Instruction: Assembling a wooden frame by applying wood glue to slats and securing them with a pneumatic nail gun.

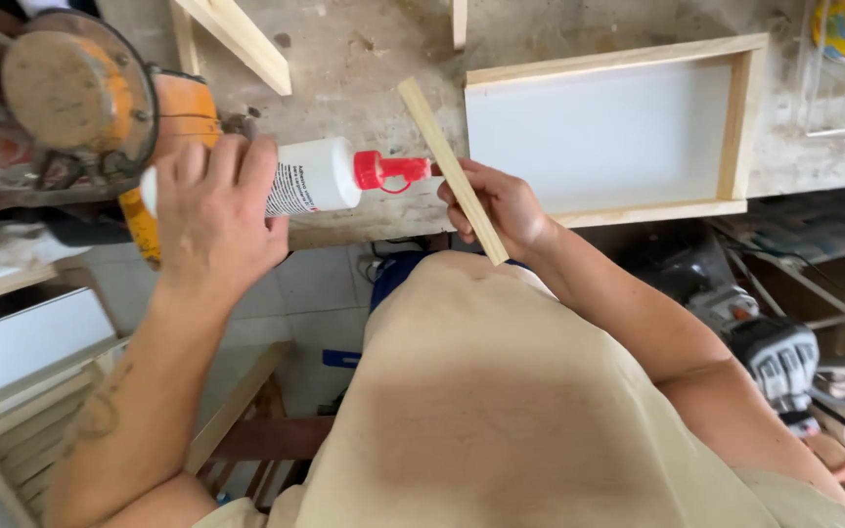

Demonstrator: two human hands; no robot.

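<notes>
My left hand (212, 210) grips a white glue bottle (310, 176) held sideways, its red nozzle (393, 171) pointing right and touching a thin light wooden strip (452, 168). My right hand (501, 205) holds that strip at its lower part, tilted with the top end leaning left. Both hands hover at the front edge of a worn workbench (364, 68), above my beige apron.
A shallow wooden frame with a white panel (603, 132) lies on the bench to the right. An orange circular saw (80, 93) sits at the left. Wooden slats lie at the top, more frames stand lower left, and a power tool (779, 357) rests lower right.
</notes>
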